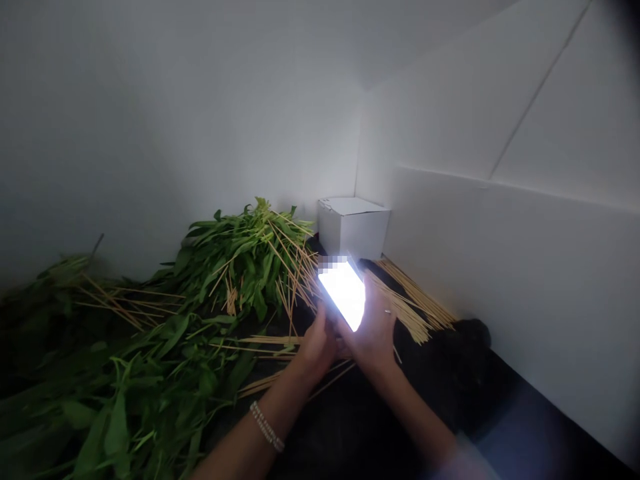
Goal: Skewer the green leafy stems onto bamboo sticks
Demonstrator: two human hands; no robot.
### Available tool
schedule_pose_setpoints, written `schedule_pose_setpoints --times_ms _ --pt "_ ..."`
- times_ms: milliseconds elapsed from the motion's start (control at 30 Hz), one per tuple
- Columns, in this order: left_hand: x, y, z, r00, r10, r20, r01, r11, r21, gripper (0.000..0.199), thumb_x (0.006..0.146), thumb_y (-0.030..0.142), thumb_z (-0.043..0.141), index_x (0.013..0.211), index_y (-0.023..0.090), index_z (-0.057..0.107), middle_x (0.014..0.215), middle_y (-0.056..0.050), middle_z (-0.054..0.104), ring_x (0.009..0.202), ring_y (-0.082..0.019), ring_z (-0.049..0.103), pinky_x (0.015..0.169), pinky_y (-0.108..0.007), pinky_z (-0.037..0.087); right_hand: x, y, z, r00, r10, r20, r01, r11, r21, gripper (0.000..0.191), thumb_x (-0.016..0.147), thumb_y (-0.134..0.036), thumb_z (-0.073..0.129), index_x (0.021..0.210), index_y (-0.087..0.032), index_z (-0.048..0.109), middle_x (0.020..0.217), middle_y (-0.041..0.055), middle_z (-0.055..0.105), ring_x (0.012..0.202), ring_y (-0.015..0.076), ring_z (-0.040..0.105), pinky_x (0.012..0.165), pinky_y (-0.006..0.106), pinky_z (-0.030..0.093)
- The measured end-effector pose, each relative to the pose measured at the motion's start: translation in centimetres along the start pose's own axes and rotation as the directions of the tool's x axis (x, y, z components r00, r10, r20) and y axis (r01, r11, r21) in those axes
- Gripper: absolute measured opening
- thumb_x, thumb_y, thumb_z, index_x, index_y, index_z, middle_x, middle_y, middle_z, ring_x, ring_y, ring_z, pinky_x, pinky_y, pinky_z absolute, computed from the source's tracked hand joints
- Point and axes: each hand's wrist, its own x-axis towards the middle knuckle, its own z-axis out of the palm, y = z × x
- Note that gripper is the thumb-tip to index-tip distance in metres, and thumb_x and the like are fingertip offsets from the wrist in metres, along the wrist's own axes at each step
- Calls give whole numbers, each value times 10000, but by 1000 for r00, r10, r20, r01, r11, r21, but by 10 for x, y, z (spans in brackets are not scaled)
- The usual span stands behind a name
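A phone (344, 293) with a glaring white screen is held between both hands near the middle of the view. My left hand (320, 343), with a beaded bracelet on its wrist, grips the phone's lower left side. Around its right edge are the fingers of my right hand (374, 327), which wears a ring. Thin wooden sticks (270, 340) lie beneath and beside my left hand. To the right of my right hand is a bundle of pale sticks (413, 320).
Leafy green stems (235, 247) are heaped behind and left of the hands, with more leaves (150, 400) at the lower left. A white box (355, 227) stands in the corner. White walls rise behind and right. A dark bundle (465, 347) lies on the right.
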Motion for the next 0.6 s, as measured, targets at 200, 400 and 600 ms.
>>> schedule_pose_setpoints --times_ms 200,400,600 --pt "6 -11 -10 995 80 -57 -88 983 -159 545 949 483 414 1343 122 523 1428 -143 503 1344 -226 424 1143 -337 298 -16 -2 6 998 16 65 -27 985 170 810 881 -409 499 1516 -203 40 1474 174 337 1292 360 362 986 554 378" --pt "8 -12 -19 995 87 -54 -93 989 -115 485 928 406 511 1354 175 520 1354 -119 585 1273 -261 511 1123 -400 341 -26 8 15 991 36 131 -82 927 367 801 885 -379 502 1517 -188 49 1425 176 383 1267 306 422 991 509 419" --pt "7 -14 -22 993 77 -90 -88 988 -126 421 925 358 528 1298 169 573 1246 -109 665 1170 -267 599 1062 -407 415 -21 25 9 997 -77 28 61 925 376 655 927 -342 477 1500 -219 185 1327 139 500 1216 282 475 976 509 431"
